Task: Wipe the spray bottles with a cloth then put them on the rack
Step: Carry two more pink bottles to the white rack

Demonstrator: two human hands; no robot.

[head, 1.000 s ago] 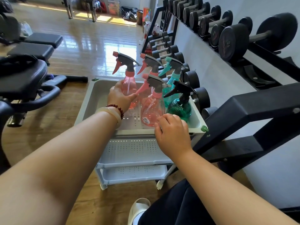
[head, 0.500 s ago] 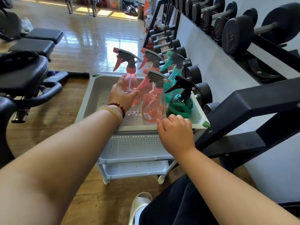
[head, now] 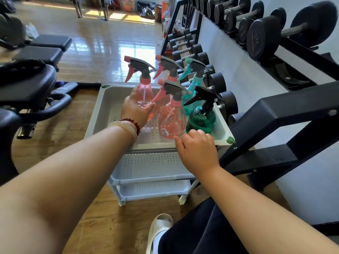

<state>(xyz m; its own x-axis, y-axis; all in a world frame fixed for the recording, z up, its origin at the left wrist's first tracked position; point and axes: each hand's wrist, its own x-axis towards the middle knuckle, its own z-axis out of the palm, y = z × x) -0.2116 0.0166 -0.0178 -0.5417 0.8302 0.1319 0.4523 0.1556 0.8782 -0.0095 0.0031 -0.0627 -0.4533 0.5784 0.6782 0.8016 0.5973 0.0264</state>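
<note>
My left hand (head: pixel 135 110) wraps the translucent pink plastic spray bottle (head: pixel 145 94) low on its body, standing it upright in the top tray of the white perforated plastic rack (head: pixel 99 110). My right hand (head: pixel 198 151) curls at the front rim, probably steadying the rack; whether it actually grips, I cannot tell.

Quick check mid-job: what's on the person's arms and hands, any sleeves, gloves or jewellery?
No sleeves or gloves: both forearms bare. By the left hand, the wrist carries a pale smooth bangle and a dark red bead bracelet. The right hand and wrist wear nothing.
</note>
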